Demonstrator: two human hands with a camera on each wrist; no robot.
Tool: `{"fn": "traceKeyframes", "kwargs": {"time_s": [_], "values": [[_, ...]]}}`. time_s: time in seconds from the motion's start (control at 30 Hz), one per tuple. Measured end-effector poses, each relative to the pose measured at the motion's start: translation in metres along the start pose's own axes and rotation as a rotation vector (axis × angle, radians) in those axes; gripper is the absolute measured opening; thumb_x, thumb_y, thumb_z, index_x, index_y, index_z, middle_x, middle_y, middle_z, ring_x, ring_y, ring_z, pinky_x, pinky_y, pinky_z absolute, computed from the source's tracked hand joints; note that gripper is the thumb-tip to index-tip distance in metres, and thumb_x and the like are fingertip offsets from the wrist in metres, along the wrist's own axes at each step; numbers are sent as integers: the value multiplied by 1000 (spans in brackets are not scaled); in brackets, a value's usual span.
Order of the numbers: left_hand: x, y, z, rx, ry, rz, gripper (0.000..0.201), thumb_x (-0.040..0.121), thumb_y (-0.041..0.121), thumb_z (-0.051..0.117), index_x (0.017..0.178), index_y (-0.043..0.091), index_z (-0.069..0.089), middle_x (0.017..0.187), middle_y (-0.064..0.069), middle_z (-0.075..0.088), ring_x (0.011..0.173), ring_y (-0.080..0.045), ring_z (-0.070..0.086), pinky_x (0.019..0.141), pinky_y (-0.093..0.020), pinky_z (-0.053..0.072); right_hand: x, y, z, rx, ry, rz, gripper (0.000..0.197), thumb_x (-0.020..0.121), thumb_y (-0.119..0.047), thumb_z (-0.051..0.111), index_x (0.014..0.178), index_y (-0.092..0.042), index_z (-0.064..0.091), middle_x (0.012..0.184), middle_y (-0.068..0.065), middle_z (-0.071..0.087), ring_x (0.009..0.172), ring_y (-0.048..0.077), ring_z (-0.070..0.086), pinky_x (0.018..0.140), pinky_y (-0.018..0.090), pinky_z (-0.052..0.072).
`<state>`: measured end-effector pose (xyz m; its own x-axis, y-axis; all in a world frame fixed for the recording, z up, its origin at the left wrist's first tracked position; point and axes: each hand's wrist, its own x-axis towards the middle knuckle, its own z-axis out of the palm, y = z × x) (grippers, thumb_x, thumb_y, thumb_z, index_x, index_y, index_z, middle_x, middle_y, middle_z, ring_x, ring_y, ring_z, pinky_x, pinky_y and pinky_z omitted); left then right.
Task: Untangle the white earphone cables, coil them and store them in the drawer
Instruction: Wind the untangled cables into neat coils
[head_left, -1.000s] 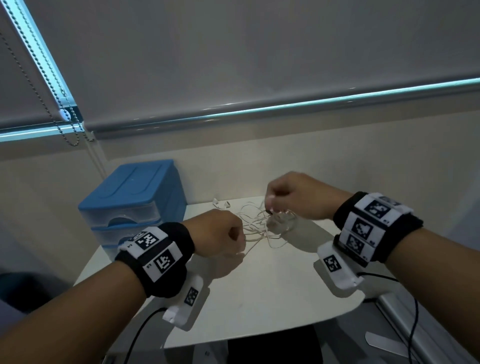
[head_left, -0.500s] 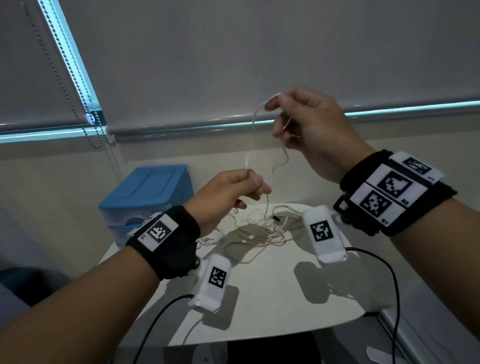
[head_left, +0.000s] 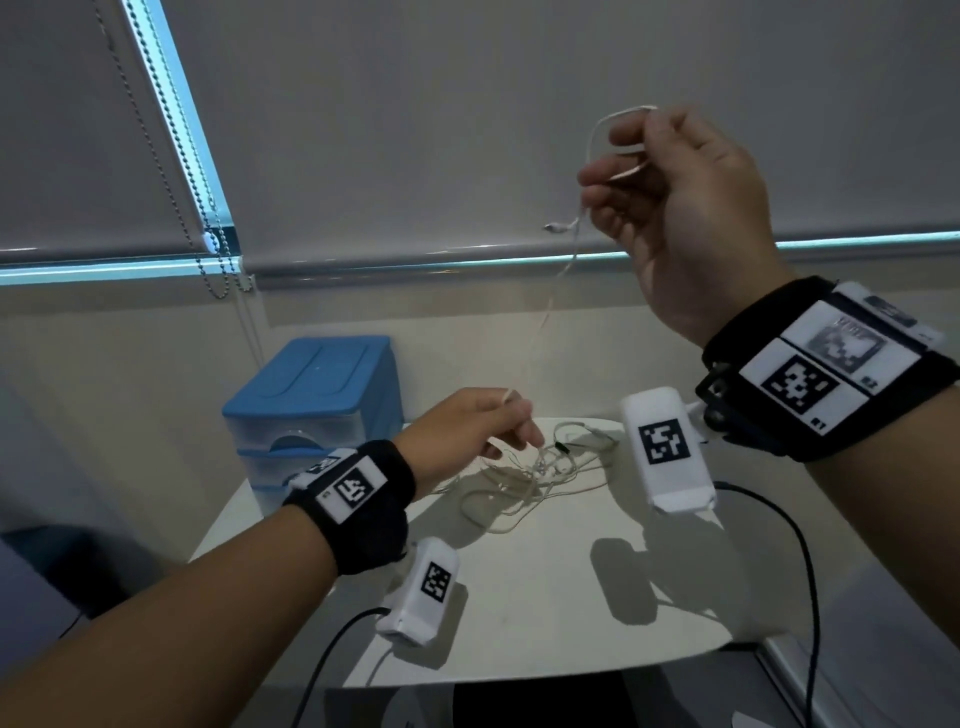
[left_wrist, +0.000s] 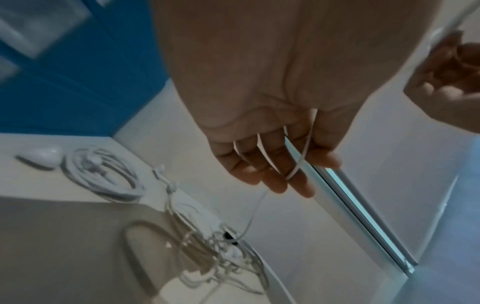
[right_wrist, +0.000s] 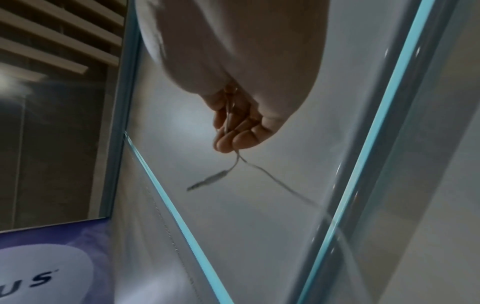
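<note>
Right hand (head_left: 691, 208): raised, fingers pinching the plug end of one earphone cable (head_left: 558, 280) to draw it clear.
Left hand (head_left: 467, 421): low, fingers curled round the same strand, guiding it.
Tangle (head_left: 535, 473): on the counter (head_left: 545, 597).
Drawer unit (head_left: 317, 405): behind, closed.

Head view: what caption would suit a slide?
Right hand lifts one white earphone cable from the tangle; left hand pinches it below.

Grey roller blinds (head_left: 467, 130) w/ bead chain (head_left: 171, 156) – cream wall (head_left: 130, 374) below, white table (head_left: 571, 597) in front.
</note>
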<state>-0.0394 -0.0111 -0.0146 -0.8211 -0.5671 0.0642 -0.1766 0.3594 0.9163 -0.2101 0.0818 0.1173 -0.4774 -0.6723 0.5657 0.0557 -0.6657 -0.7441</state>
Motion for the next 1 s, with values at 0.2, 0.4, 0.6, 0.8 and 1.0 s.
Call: {"fn": "traceKeyframes", "kwargs": {"time_s": [0.2,0.4,0.6,0.8,1.0], "values": [[-5,7,-32,-206,184,147,34,107,19,37,83,12,59,87,-10,70,78,-16,60,72,-29,48,-8,34,-42,-233,67,257,28,108,-18,42,87,-13,60,61,5,61,49,15,53,49,22,40],[-3,26,-44,-62,394,237,35,110,24,39,90,11,65,80,-3,65,75,-15,57,69,-28,43,-49,96,-59,-502,-30,468,27,106,-14,45,88,-6,64,70,13,66,53,19,58,49,25,46],[-5,34,-38,108,452,294,34,109,31,43,106,18,75,74,-13,59,74,-16,57,80,-32,48,-55,114,-52,-878,-238,699,21,100,-16,57,100,0,70,92,18,71,69,25,66,66,33,50],[1,30,-27,174,295,232,35,109,28,43,91,9,67,54,17,43,55,-4,39,64,-30,39,-43,72,-25,-924,-229,344,60,82,-15,64,141,-17,53,115,2,64,85,16,63,71,29,48],[8,41,-18,287,257,311,28,105,22,52,89,10,72,69,14,66,58,0,51,63,-26,47,-35,40,6,-777,-432,374,29,90,-8,66,118,-10,66,80,9,71,62,16,67,61,28,52]]}}
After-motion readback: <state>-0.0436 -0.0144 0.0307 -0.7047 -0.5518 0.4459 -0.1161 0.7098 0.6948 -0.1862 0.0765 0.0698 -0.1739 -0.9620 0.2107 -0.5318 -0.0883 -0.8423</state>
